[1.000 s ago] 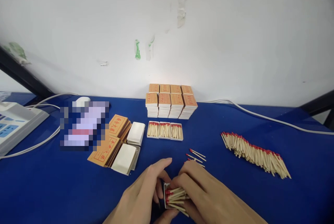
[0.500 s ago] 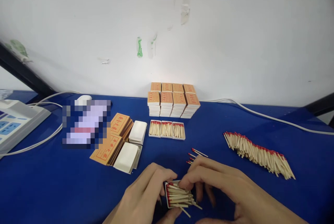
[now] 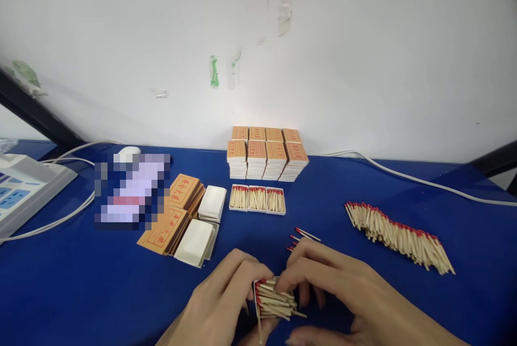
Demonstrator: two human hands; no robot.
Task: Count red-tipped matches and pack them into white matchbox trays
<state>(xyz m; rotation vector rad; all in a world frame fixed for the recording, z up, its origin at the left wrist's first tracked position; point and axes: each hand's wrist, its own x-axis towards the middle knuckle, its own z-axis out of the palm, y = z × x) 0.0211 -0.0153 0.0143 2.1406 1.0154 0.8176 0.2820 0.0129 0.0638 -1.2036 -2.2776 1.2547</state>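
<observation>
My left hand (image 3: 224, 295) is closed around the left side of a small white matchbox tray (image 3: 256, 297), its thumb at the near edge. Red-tipped matches (image 3: 277, 301) fill this tray, their heads towards the left wall, some ends sticking out to the right. One match (image 3: 260, 330) juts out at the near left corner. My right hand (image 3: 327, 287) arches over the tray's right side, a fingertip touching the matches; its thumb is apart from the fingers. Just beyond that hand lie a few loose matches (image 3: 297, 238), partly hidden by it.
Three filled trays (image 3: 257, 199) stand in a row before stacked matchboxes (image 3: 266, 152). On the left are orange sleeves (image 3: 165, 227), white trays (image 3: 196, 241), a blurred phone (image 3: 135, 190) and a white device (image 3: 32, 190). A long match pile (image 3: 399, 235) lies right; a cable (image 3: 412, 179) runs behind.
Inside the tray the matches have shifted slightly. A match now sticks out at the near left corner, and the one pointing down at the near right is gone. Both hands stay nearly in place.
</observation>
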